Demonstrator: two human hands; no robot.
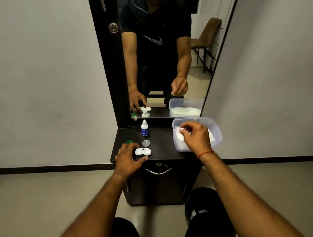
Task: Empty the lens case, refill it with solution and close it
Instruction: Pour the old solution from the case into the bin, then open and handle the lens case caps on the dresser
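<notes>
A white two-well lens case [143, 151] lies open on the dark dresser top [161, 147]. My left hand [128, 157] rests flat just left of it, fingers spread, thumb below the case. A green cap [129, 142] peeks out behind that hand, and a clear round cap [146, 142] lies behind the case. The small solution bottle [144, 128], white with a blue label, stands upright further back. My right hand [195, 136] hovers over the clear plastic tub [217, 133], fingers curled and pinching at the white tissue [178, 135] inside.
A tall mirror [159, 54] rises behind the dresser top and reflects the person and objects. A drawer with a curved metal handle [158, 171] sits below the top. Grey walls stand on both sides; floor lies beneath.
</notes>
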